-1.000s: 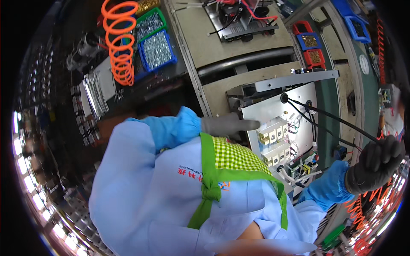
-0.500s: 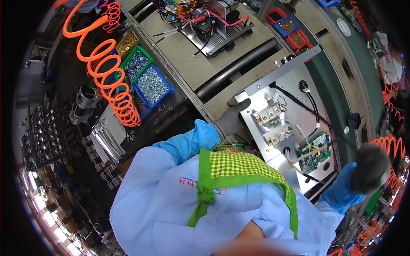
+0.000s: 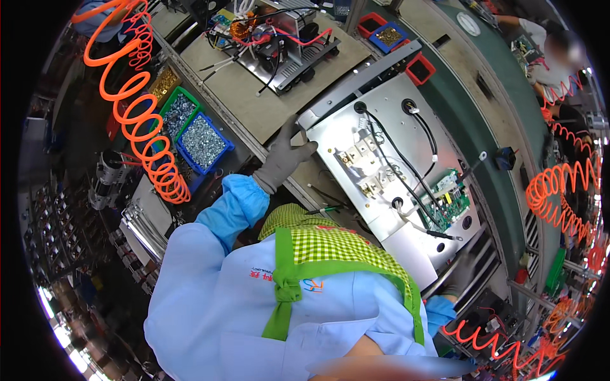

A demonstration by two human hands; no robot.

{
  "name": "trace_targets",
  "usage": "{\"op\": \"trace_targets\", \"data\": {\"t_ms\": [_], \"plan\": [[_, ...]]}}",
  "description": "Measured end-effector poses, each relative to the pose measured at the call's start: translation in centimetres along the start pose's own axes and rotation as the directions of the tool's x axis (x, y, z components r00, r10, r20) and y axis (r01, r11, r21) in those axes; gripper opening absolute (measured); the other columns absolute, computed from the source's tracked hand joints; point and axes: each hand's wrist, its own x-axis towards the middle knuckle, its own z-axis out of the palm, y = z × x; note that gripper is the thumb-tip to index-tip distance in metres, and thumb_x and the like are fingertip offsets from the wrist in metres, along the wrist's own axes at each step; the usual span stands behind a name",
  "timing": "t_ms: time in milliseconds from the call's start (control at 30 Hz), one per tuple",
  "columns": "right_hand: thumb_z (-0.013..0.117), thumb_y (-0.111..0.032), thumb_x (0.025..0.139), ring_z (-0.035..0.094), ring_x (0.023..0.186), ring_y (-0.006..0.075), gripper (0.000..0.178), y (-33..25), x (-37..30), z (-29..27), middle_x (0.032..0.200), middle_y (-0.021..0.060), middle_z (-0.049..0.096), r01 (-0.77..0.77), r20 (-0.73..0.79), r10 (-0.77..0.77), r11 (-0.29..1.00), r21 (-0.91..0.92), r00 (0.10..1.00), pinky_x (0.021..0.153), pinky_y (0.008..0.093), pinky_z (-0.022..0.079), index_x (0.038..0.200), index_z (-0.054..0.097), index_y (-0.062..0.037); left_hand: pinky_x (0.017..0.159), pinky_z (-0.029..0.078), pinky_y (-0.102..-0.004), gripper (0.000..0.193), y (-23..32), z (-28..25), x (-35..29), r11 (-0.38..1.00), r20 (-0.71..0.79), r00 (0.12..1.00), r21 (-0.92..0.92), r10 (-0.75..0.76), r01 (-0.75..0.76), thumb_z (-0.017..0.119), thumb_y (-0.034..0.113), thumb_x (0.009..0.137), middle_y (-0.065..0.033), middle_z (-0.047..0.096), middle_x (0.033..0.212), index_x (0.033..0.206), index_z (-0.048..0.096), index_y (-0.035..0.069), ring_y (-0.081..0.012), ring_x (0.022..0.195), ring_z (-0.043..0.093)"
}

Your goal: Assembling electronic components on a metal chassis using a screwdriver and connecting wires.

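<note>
A silver sheet-metal chassis (image 3: 381,120) lies tilted in front of me, with a raised front panel along its far side. My left hand (image 3: 286,157), in a grey glove, grips the chassis at its left corner, thumb and fingers on either side of the edge. Mounted on the chassis are white terminal modules (image 3: 361,159), black cables (image 3: 394,149) and a green circuit board (image 3: 452,202). My right hand (image 3: 462,276), also gloved, is beside the near right end of the chassis. Motion smears its fingers, and whether it touches the metal cannot be made out.
Another wired assembly (image 3: 279,54) stands farther along the line. Blue (image 3: 203,143) and green (image 3: 178,113) bins of small metal hardware sit at left, under a coiled orange hose (image 3: 136,114). Red and blue bins (image 3: 389,37) stand beyond the chassis. Another person (image 3: 553,57) is at far right.
The chassis has shifted and turned in view, its front panel now farther up and left. My left hand has moved up to its corner. My right hand has come down and inward from the right.
</note>
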Motion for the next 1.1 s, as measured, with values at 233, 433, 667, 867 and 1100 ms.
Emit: {"op": "trace_targets", "data": {"t_ms": [233, 433, 667, 867, 1100], "plan": [[0.049, -0.032, 0.095, 0.059, 0.091, 0.0149, 0.035, -4.1, -3.1, 7.1, 0.104, 0.0078, 0.061, -0.107, 0.163, -0.092, 0.438, 0.893, 0.982, 0.075, 0.0301, 0.049, 0.108, 0.058, -0.0002, 0.069, 0.055, -0.0300, 0.049, -1.3, -0.5, 2.7, 0.977, 0.052, 0.999, 0.215, -0.002, -0.009, 0.065, 0.022, 0.084, -0.0143, 0.060, 0.111, 0.125, 0.049, 0.001, -0.0196, 0.084, 0.064], [0.046, -0.034, 0.097, 0.061, 0.091, 0.0170, 0.043, -6.3, -1.1, 4.7, 0.106, 0.0092, 0.061, -0.056, 0.193, -0.263, 0.452, 0.890, 0.945, 0.079, 0.0305, 0.051, 0.115, 0.054, 0.0032, 0.072, 0.053, -0.0320, 0.046, 0.1, 0.5, 1.4, 0.974, 0.015, 1.000, 0.228, -0.005, 0.001, 0.064, 0.026, 0.085, -0.0161, 0.063, 0.105, 0.121, 0.051, -0.001, -0.0201, 0.084, 0.064], [0.046, -0.039, 0.096, 0.062, 0.097, 0.0208, 0.046, -7.9, -3.0, 5.8, 0.110, 0.0098, 0.061, -0.388, 0.439, -0.132, 0.295, 0.873, 0.889, 0.083, 0.0337, 0.052, 0.122, 0.051, -0.0008, 0.077, 0.051, -0.0351, 0.055, -1.2, -0.9, 1.3, 0.931, 0.086, 0.985, 0.324, 0.150, -0.170, 0.063, 0.036, 0.085, -0.0185, 0.062, 0.107, 0.123, 0.048, -0.001, -0.0250, 0.088, 0.064], [0.043, -0.039, 0.097, 0.056, 0.109, 0.0270, 0.051, -5.8, -3.7, 5.9, 0.121, 0.0142, 0.056, -0.458, 0.474, -0.210, 0.121, 0.881, 0.855, 0.094, 0.0389, 0.046, 0.129, 0.046, 0.0007, 0.074, 0.050, -0.0398, 0.051, -0.5, -0.8, 1.8, 0.870, 0.170, 0.977, 0.453, 0.130, -0.195, 0.056, 0.037, 0.089, -0.0204, 0.063, 0.092, 0.122, 0.047, 0.000, -0.0286, 0.085, 0.064], [0.052, -0.026, 0.095, 0.054, 0.098, 0.0219, 0.036, -5.1, -2.5, 6.3, 0.106, 0.0144, 0.059, 0.429, -0.507, -0.153, 0.760, 0.488, 0.848, 0.086, 0.0344, 0.043, 0.113, 0.054, 0.0054, 0.071, 0.052, -0.0337, 0.063, -2.3, -2.2, 3.0, 0.883, 0.122, 0.962, 0.384, 0.242, -0.271, 0.056, 0.043, 0.090, -0.0175, 0.063, 0.099, 0.131, 0.039, -0.002, -0.0206, 0.085, 0.064]]}}
